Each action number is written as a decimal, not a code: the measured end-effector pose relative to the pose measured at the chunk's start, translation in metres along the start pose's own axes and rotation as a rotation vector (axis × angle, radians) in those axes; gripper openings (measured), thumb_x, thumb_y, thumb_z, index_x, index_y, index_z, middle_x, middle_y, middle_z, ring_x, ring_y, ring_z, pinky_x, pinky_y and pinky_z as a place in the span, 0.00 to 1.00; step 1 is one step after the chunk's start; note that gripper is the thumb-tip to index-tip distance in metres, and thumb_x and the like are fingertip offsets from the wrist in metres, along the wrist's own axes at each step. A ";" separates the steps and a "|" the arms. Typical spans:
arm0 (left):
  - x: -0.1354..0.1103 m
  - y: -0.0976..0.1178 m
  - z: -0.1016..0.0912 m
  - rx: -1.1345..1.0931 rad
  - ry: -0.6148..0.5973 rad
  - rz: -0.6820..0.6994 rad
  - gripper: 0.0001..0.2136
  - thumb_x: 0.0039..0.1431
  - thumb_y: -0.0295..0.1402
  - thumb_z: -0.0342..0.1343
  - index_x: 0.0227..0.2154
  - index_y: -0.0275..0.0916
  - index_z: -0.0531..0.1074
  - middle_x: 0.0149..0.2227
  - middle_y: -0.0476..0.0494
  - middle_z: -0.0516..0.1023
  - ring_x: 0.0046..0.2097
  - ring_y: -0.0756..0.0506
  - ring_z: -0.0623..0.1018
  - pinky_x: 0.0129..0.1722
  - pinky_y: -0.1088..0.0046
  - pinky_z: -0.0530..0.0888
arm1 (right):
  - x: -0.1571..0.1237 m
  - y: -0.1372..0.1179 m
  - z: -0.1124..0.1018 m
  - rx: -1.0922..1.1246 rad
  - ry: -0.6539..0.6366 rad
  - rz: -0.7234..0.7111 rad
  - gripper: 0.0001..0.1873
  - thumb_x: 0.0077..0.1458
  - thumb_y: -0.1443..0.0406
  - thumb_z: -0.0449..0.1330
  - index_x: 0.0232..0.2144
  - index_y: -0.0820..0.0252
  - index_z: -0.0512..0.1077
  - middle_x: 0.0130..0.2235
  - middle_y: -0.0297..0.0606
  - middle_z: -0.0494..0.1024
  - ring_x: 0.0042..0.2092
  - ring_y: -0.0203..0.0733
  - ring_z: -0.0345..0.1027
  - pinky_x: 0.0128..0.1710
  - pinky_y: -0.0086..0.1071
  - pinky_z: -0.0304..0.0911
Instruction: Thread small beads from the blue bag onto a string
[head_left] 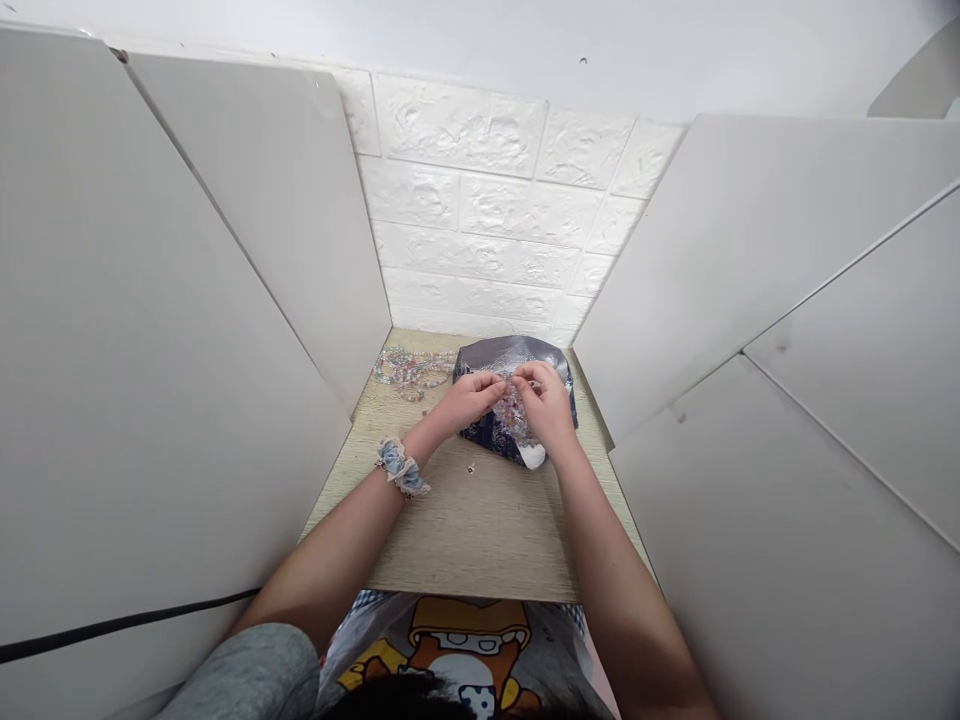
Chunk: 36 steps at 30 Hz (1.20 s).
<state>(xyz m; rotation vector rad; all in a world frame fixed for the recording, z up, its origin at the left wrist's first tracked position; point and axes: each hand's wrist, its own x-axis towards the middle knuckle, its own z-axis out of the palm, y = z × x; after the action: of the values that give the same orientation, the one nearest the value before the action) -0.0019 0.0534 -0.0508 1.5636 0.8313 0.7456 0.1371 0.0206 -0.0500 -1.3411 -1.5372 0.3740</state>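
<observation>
My left hand (471, 397) and my right hand (546, 403) meet over a dark blue bag (510, 360) with a clear plastic top, at the far end of a narrow wooden desk (465, 520). Both hands are closed in a pinch on a small beaded piece (512, 400) held between them; its detail is too small to make out. A blue scrunchie (401, 467) sits on my left wrist. A pile of coloured bead strings (411, 368) lies to the left of the bag, apart from my hands.
White panels (187, 330) wall in the desk on both sides, and a white brick-pattern wall (487, 220) closes the back. A tiny loose bead (471, 467) lies on the wood near my left wrist. A black cable (112, 625) runs along the left panel.
</observation>
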 end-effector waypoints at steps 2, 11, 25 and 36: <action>0.000 0.001 0.000 0.060 0.012 0.018 0.14 0.51 0.43 0.48 0.24 0.35 0.65 0.14 0.57 0.54 0.18 0.56 0.56 0.18 0.78 0.55 | -0.001 0.004 -0.002 -0.124 0.003 -0.004 0.08 0.52 0.64 0.50 0.27 0.58 0.68 0.35 0.38 0.69 0.41 0.41 0.62 0.42 0.34 0.57; -0.001 0.009 -0.003 0.070 0.179 0.067 0.13 0.49 0.41 0.49 0.24 0.35 0.68 0.13 0.55 0.56 0.21 0.53 0.60 0.23 0.76 0.59 | -0.011 0.025 0.002 -0.697 -0.244 0.060 0.09 0.51 0.69 0.51 0.26 0.58 0.71 0.48 0.45 0.65 0.51 0.51 0.54 0.53 0.61 0.28; 0.000 0.003 -0.003 -0.058 0.135 0.025 0.10 0.50 0.38 0.48 0.24 0.35 0.66 0.14 0.57 0.56 0.15 0.57 0.56 0.15 0.79 0.52 | -0.011 0.019 0.008 -0.797 -0.383 0.097 0.13 0.55 0.69 0.46 0.35 0.59 0.70 0.52 0.44 0.63 0.53 0.46 0.51 0.54 0.59 0.27; 0.000 0.003 -0.001 -0.071 0.113 0.033 0.09 0.50 0.36 0.49 0.22 0.35 0.64 0.14 0.57 0.56 0.15 0.57 0.56 0.16 0.80 0.53 | -0.011 0.024 0.007 -0.846 -0.362 0.129 0.14 0.54 0.71 0.46 0.37 0.61 0.69 0.52 0.44 0.63 0.52 0.46 0.54 0.56 0.54 0.29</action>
<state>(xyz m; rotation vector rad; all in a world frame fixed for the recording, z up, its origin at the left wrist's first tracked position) -0.0025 0.0539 -0.0479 1.4857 0.8538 0.8854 0.1434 0.0215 -0.0762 -2.1134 -2.0258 0.0206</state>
